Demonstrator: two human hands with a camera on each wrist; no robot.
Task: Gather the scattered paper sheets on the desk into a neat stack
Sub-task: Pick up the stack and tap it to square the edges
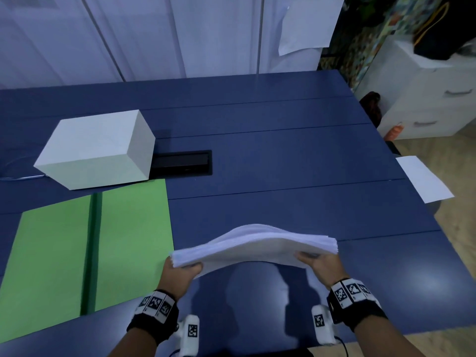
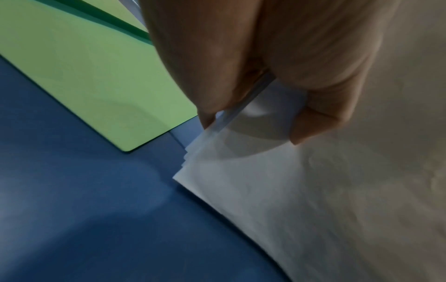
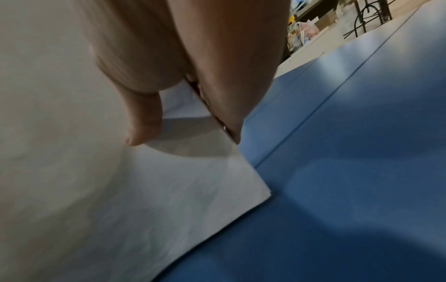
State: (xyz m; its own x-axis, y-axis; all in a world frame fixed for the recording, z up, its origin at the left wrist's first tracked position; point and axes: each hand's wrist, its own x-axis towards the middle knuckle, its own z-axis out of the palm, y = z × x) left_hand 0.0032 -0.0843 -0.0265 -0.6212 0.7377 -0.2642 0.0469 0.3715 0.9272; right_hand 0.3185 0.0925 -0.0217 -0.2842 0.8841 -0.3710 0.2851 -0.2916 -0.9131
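Observation:
A thick stack of white paper sheets [image 1: 253,247] is lifted above the blue desk [image 1: 283,155], bowed upward in the middle. My left hand [image 1: 184,269] grips its left end, thumb on the near face and fingers behind. My right hand [image 1: 318,262] grips its right end the same way. The left wrist view shows my left hand [image 2: 251,122] pinching the stack [image 2: 313,190] near a corner where the sheet edges are slightly fanned. In the right wrist view my right hand [image 3: 183,137] pinches the stack [image 3: 96,190] at its edge. One loose white sheet [image 1: 423,178] overhangs the desk's right edge.
A green folder [image 1: 77,253] lies open at the left, beside the stack. Behind it stands a white box [image 1: 95,148] next to a black cable hatch [image 1: 181,163]. A sheet [image 1: 307,24] hangs on the wall panel. White drawers [image 1: 422,99] stand off the desk at right.

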